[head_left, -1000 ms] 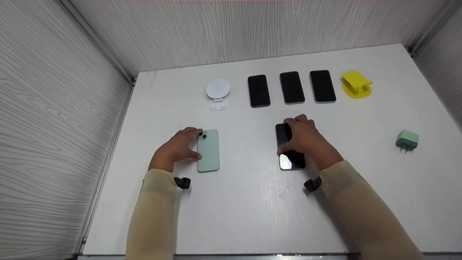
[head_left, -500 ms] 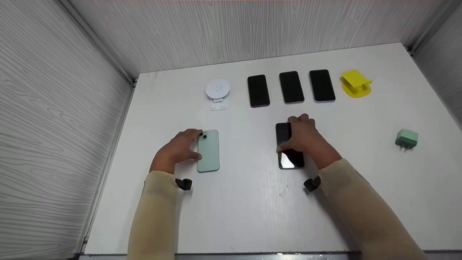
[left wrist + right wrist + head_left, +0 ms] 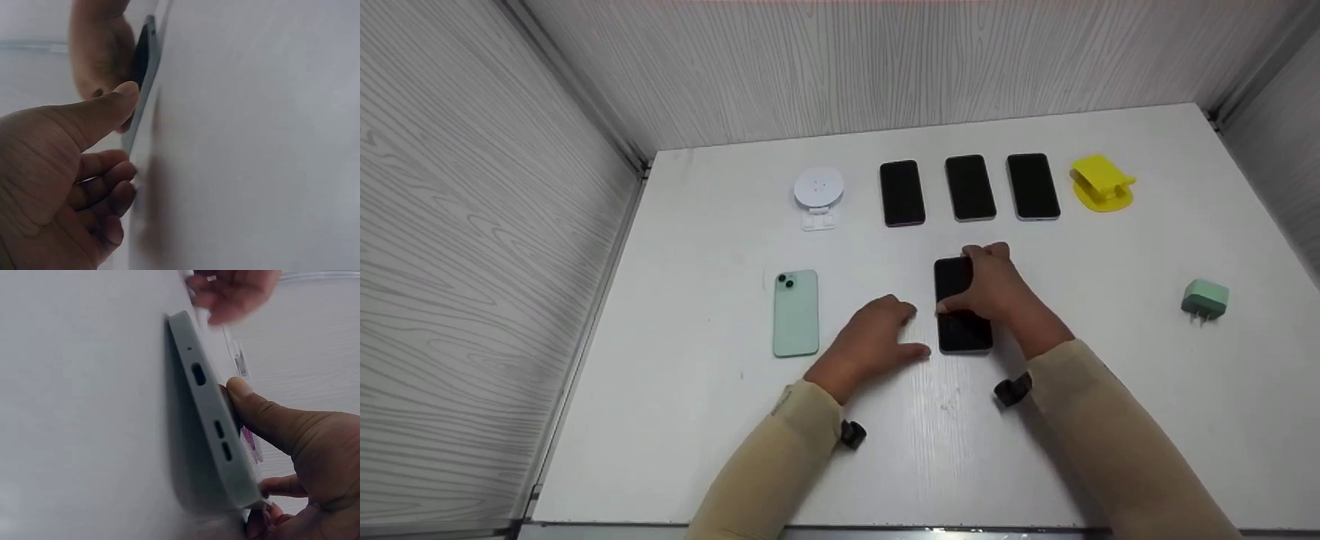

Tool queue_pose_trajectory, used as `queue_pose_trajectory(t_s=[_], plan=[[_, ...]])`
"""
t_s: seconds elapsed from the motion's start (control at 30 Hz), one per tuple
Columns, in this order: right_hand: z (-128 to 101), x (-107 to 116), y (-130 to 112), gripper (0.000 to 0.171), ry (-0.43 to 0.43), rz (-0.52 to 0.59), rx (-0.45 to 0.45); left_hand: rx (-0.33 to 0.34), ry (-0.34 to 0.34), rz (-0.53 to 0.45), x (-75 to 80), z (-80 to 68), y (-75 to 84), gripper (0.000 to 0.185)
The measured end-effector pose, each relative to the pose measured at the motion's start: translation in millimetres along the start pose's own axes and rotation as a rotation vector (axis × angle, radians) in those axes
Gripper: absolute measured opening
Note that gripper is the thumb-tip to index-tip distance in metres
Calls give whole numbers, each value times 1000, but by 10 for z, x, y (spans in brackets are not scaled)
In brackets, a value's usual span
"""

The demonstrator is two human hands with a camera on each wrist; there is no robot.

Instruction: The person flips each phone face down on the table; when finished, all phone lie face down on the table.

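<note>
My right hand grips a smartphone that lies screen up, its thumb at the left edge and its fingers near the top. In the right wrist view the smartphone's bottom edge shows a charging port and slots, with a shadow beneath it. My left hand holds nothing; thumb and fingers are spread apart towards the smartphone's left side. In the left wrist view, the fingers of this hand are loosely bent. Left of it lies a mint-green smartphone, back up, with two camera lenses.
Three more dark-screened smartphones lie in a row at the back. A white round stand is left of them, a yellow phone stand right. Further right sits a green plug adapter. Panelled walls enclose the table.
My left hand has let go of the mint-green smartphone and moved right, close to the dark-screened one. My right hand keeps its grip in nearly the same place.
</note>
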State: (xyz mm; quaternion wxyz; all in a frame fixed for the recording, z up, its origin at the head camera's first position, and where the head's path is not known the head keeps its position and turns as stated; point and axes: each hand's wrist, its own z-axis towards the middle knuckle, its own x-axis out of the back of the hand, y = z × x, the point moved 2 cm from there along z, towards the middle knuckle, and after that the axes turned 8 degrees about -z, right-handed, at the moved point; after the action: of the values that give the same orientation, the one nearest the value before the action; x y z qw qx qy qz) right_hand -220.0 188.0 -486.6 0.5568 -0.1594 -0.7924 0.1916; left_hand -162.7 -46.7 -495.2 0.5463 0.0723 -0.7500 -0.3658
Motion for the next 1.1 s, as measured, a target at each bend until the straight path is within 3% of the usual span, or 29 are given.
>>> queue_pose_trajectory(t_s=[0.1, 0.3, 0.5, 0.73, 0.93, 1.1], plan=[[-12, -59, 13, 126, 32, 9, -4, -29, 13, 33, -192, 116, 129, 70], [-24, -136, 15, 125, 87, 10, 15, -4, 49, 66, -260, 203, 171, 82], [-103, -144, 106, 86, 126, 44, 70, -24, 43, 60, -264, 224, 184, 89], [-347, -85, 219, 42, 69, 210, 40, -13, 22, 58, -261, 233, 181, 92], [-635, -58, 257, 31, 3, 291, 70, -38, 26, 46, -251, 252, 156, 93], [-808, -113, 217, 28, 28, 331, 107, -54, 23, 47, -239, 257, 150, 92]])
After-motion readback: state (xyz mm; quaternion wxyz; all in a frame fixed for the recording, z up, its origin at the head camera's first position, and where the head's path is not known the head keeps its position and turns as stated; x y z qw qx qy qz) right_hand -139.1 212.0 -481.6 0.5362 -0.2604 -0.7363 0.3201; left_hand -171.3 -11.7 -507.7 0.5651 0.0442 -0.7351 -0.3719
